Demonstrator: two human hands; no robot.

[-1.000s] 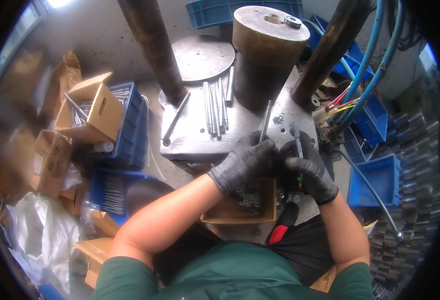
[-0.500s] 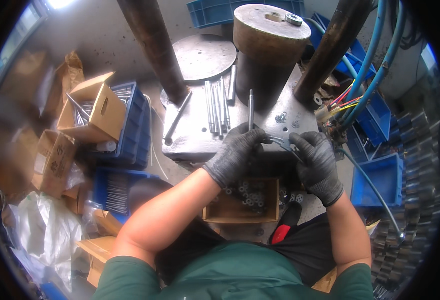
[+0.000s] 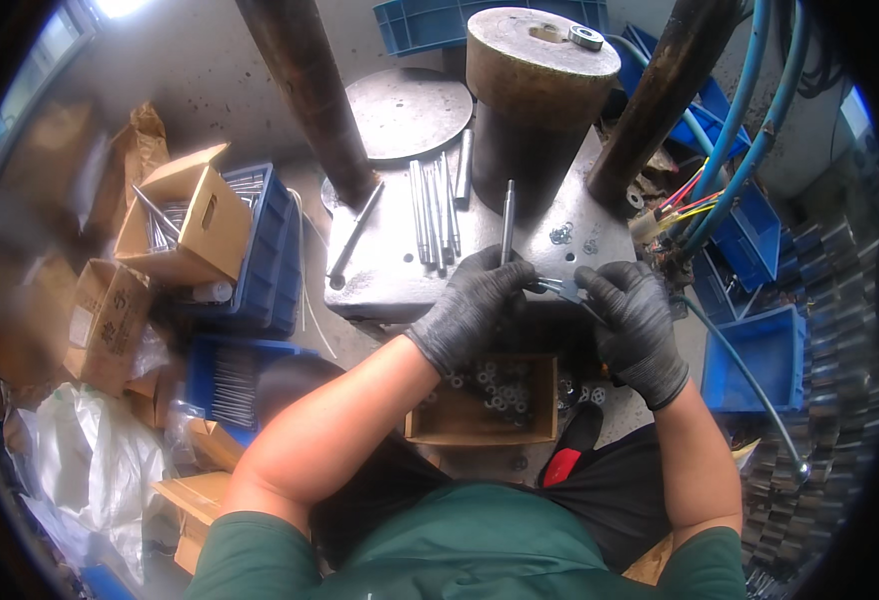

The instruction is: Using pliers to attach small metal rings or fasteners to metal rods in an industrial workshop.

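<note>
In my gloved left hand a slim metal shaft stands nearly upright, its upper end tilted slightly right. The fingers close round its lower part. My gloved right hand is closed on pliers, mostly hidden by the glove; their thin tips point left toward my left fingertips. Whether the tips touch the shaft I cannot tell. Beyond my hands, small rings lie on the metal plate. Several more shafts lie side by side on it, with a single rod apart at the left.
A thick steel cylinder bearing a bearing rises behind, between two dark columns. Below my hands is a carton with washers. Cartons and blue crates stand left; a blue bin and hoses are right.
The shaft in my left hand has shifted slightly right and leans a little more. The pliers and my right hand have barely moved.
</note>
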